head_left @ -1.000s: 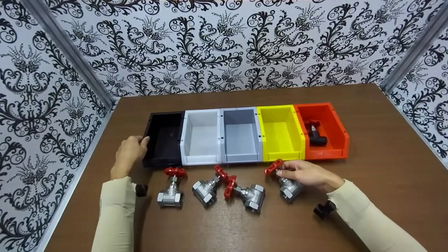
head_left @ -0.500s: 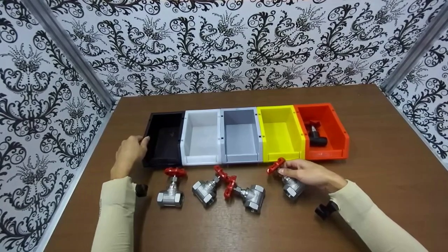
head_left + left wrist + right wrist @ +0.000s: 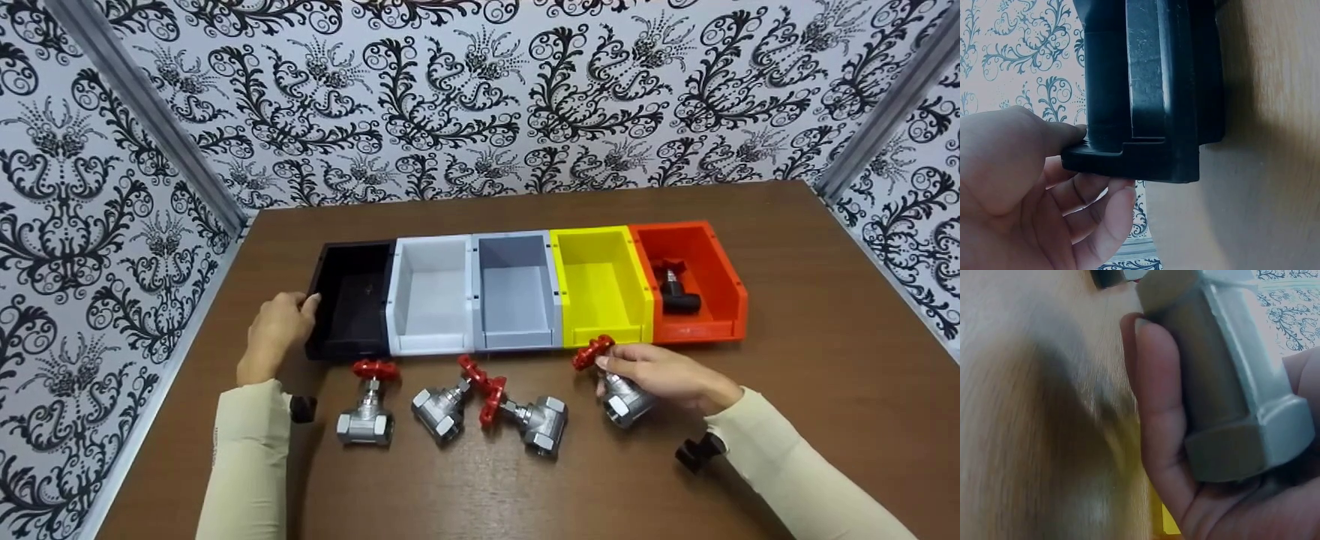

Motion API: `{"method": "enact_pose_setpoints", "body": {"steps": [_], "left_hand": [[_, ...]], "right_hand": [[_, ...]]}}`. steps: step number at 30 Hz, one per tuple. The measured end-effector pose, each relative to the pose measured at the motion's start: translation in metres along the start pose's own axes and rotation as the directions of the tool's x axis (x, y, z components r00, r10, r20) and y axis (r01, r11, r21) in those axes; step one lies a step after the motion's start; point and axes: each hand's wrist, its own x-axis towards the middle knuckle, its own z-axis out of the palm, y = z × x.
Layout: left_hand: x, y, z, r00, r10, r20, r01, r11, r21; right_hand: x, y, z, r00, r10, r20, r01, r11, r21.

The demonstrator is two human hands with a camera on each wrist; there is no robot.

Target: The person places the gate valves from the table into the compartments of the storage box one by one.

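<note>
My left hand [image 3: 279, 330] pinches the left side wall of the black bin [image 3: 349, 349]. In the left wrist view the thumb lies over the bin's rim [image 3: 1098, 147] and the fingers curl against the outside. My right hand [image 3: 667, 375] grips a metal valve [image 3: 628, 401] with a red handwheel, just in front of the yellow bin [image 3: 607, 334]. The right wrist view shows fingers around its silver body [image 3: 1213, 371], held off the table; the handwheel is hidden there. Left of it lie three similar valves: one upright [image 3: 365, 424], one tilted [image 3: 441, 412], one sideways [image 3: 544, 424].
Joined in a row with the black and yellow bins are a white bin [image 3: 431, 344], a grey bin [image 3: 517, 339] and a red bin [image 3: 731, 307]. A black valve [image 3: 681, 301] with a red handwheel lies inside the red one. Patterned walls [image 3: 487, 97] enclose the brown table [image 3: 480, 495].
My right hand has shifted the valve slightly right and turned it a little, its handwheel rising nearer the yellow bin. My left hand and the bins stay in place.
</note>
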Motion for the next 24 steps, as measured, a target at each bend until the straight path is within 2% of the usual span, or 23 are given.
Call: {"method": "enact_pose_setpoints", "body": {"steps": [3,7,14,24], "left_hand": [[-0.0006,-0.0002,-0.0002,1.000,0.001,0.001,-0.001,1.000,0.001],[-0.0008,-0.0007,-0.0004,1.000,0.006,-0.002,-0.006,1.000,-0.001],[-0.0008,-0.0005,-0.0002,1.000,-0.001,0.002,0.001,1.000,0.002],[-0.0011,0.0004,-0.0005,1.000,0.006,-0.009,-0.006,1.000,-0.005]], "right_hand": [[0.0003,0.0001,0.0007,0.999,-0.004,0.033,0.002,0.999,0.052],[0.0006,-0.0007,0.0011,0.999,-0.019,0.029,0.017,0.998,0.056],[0.0010,-0.0027,0.0016,0.999,-0.045,-0.008,0.045,0.999,-0.003],[-0.0008,-0.0053,0.0014,0.989,-0.129,0.065,0.124,0.990,0.073]]}}
